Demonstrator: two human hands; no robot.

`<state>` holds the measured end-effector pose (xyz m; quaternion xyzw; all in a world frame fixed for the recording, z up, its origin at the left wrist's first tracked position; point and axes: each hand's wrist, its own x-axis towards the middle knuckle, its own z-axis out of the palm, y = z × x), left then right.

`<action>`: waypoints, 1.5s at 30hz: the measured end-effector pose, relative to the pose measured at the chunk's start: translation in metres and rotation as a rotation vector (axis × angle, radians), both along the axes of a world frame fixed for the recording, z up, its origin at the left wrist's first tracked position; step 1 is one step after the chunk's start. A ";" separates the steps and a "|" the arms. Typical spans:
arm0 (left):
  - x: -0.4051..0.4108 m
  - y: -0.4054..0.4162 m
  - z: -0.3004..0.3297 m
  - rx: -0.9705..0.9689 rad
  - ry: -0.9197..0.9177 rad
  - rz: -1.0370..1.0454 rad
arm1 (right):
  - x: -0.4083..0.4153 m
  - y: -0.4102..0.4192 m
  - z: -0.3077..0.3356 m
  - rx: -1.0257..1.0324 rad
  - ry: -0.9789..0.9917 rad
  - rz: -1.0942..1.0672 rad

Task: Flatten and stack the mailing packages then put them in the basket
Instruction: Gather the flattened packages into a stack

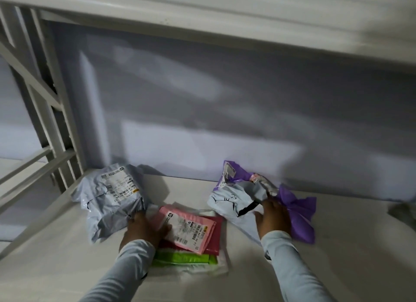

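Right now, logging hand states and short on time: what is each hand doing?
Left hand: open, fingers resting on the pink package atop the flat stack.
Right hand: on the crumpled grey-and-purple package; grip cannot be told.
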<state>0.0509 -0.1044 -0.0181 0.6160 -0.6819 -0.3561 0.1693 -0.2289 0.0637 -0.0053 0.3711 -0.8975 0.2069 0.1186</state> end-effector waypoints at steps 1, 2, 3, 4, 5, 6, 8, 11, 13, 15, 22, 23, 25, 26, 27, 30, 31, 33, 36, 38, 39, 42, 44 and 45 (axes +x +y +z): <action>0.000 0.007 0.005 -0.105 -0.070 0.011 | -0.001 0.004 0.000 -0.104 -0.039 -0.006; 0.000 0.015 0.013 -0.251 -0.115 0.033 | -0.001 0.008 0.001 -0.211 -0.080 -0.019; -0.003 0.020 0.016 -0.433 -0.139 0.034 | 0.000 0.013 0.003 -0.301 -0.129 -0.031; -0.007 0.029 0.023 -0.576 -0.118 0.039 | 0.002 0.021 0.007 -0.394 -0.193 -0.050; -0.010 0.031 0.022 -0.691 -0.069 0.038 | 0.006 0.026 0.012 -0.473 -0.256 -0.054; -0.015 0.035 0.023 -0.718 -0.010 0.021 | 0.012 0.034 0.018 -0.540 -0.303 -0.046; -0.036 0.050 0.029 -0.600 0.172 -0.112 | 0.019 0.056 0.026 -0.631 -0.353 0.007; -0.068 0.073 0.041 -0.122 0.399 -0.272 | 0.027 0.085 0.024 -0.725 -0.421 0.101; -0.093 0.093 0.045 0.219 0.618 -0.230 | 0.027 0.107 0.020 -0.779 -0.409 0.194; -0.110 0.111 0.050 0.429 0.763 -0.200 | 0.025 0.127 0.018 -0.781 -0.364 0.336; -0.153 0.164 0.051 0.061 0.508 -0.835 | 0.002 0.162 0.013 -0.546 -0.080 0.477; -0.160 0.172 0.050 0.024 0.445 -0.889 | -0.002 0.163 0.012 -0.524 -0.078 0.471; -0.178 0.176 0.040 -0.152 0.299 -0.906 | -0.012 0.163 0.009 -0.497 -0.085 0.419; -0.184 0.176 0.035 -0.229 0.216 -0.852 | -0.019 0.163 0.009 -0.491 -0.089 0.372; -0.186 0.174 0.030 -0.258 0.165 -0.785 | -0.023 0.160 0.007 -0.484 -0.086 0.334; -0.186 0.175 0.020 -0.163 0.221 -0.588 | -0.032 0.162 -0.005 -0.431 -0.159 0.103; -0.186 0.175 0.015 -0.148 0.258 -0.535 | -0.031 0.164 -0.010 -0.402 -0.274 -0.044; -0.182 0.177 0.006 -0.081 0.289 -0.438 | -0.022 0.165 -0.020 -0.326 -0.608 -0.285; -0.181 0.189 -0.006 0.047 0.410 -0.248 | -0.006 0.164 -0.034 -0.205 -0.843 -0.286; -0.185 0.204 -0.013 0.131 0.567 -0.162 | 0.001 0.160 -0.034 -0.173 -0.824 -0.249; -0.186 0.212 -0.015 0.161 0.623 -0.150 | 0.001 0.158 -0.034 -0.178 -0.828 -0.224; -0.185 0.217 -0.012 0.129 0.707 -0.059 | -0.002 0.157 -0.032 -0.258 -0.801 -0.238; -0.178 0.204 -0.013 0.031 0.713 0.109 | -0.012 0.161 -0.034 -0.407 -0.694 -0.331; -0.174 0.197 -0.015 0.020 0.712 0.199 | -0.017 0.164 -0.035 -0.495 -0.646 -0.376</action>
